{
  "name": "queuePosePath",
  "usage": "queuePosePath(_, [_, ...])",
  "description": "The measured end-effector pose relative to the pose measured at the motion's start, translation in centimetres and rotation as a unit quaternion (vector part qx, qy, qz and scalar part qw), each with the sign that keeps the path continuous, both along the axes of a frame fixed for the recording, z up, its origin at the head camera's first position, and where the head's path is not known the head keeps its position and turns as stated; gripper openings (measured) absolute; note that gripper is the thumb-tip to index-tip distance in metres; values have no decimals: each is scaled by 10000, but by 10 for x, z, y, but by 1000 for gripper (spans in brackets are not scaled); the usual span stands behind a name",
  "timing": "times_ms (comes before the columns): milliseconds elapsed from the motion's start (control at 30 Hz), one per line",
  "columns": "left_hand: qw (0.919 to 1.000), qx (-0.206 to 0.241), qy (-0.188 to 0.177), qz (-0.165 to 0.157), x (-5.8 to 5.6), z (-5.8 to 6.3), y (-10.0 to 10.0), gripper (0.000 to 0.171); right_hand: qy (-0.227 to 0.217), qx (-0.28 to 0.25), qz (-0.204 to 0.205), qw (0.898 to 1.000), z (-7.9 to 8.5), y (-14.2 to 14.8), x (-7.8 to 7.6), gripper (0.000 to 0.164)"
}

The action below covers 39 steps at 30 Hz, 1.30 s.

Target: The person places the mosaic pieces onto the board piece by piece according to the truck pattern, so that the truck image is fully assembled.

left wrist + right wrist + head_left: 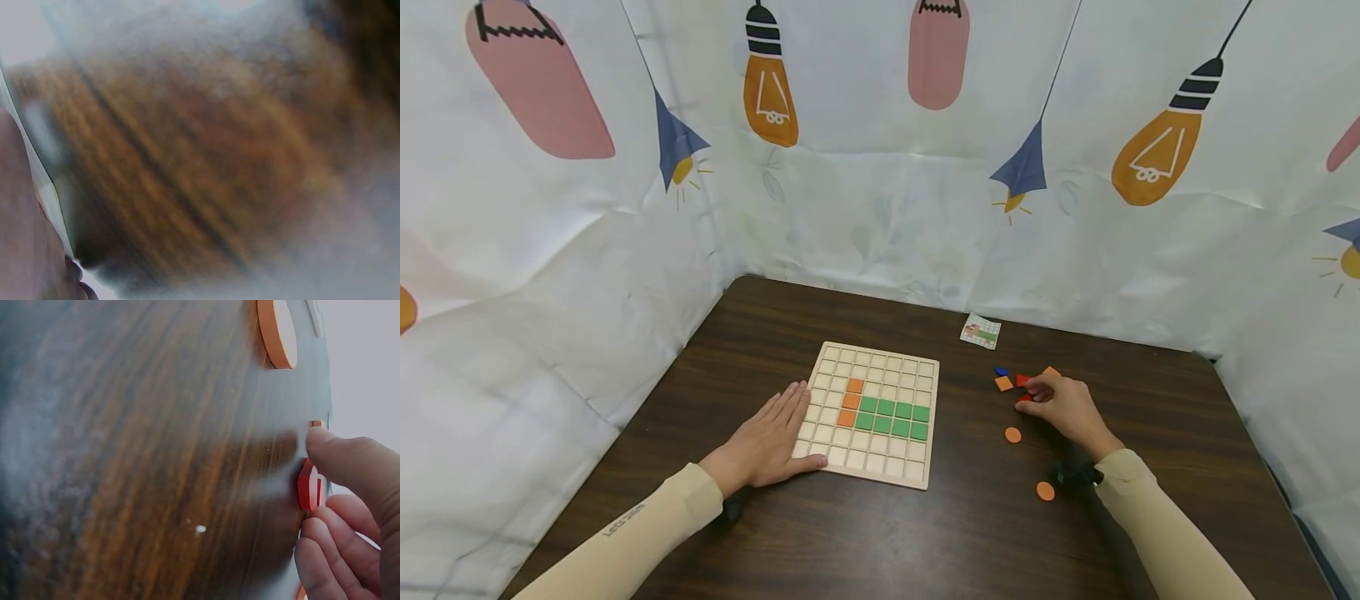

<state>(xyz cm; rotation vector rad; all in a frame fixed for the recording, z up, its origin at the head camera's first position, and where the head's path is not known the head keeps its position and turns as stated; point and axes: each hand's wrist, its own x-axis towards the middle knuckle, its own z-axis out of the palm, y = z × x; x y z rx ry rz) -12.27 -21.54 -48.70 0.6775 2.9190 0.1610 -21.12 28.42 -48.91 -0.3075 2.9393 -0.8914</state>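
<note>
Red piece (304, 486) seems light and stiff; pinch its edges. Left grip (769, 437) lies flat, released; whether the right grip (1064, 406) holds it, I cannot tell.

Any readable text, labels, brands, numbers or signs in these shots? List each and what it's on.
Nothing legible to quote.
Left sleeve: dark lettering, too small and blurred to read.
Card: printed coloured pattern; too small to tell if it carries text.
Board and orange discs: no text visible.
Backdrop: printed drawings, no words visible.
</note>
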Motion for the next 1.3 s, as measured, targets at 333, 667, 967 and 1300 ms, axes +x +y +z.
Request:
queuePosePath(333, [10000, -46, -43, 46, -1, 2, 0, 109, -5, 77, -20, 10000, 1, -1, -4, 41])
queuePosePath(667, [9999, -60, -75, 72, -1, 1, 0, 109, -36, 60, -8, 10000, -3, 0, -4, 36])
queuePosePath(967, [10000, -31, -37, 63, 0, 0, -1, 108, -29, 32, 164, 9999, -3, -2, -5, 32])
queuePosePath(1300, [10000, 21, 33, 21, 0, 0, 0, 107, 82, -71, 312, 9995, -1, -2, -5, 32])
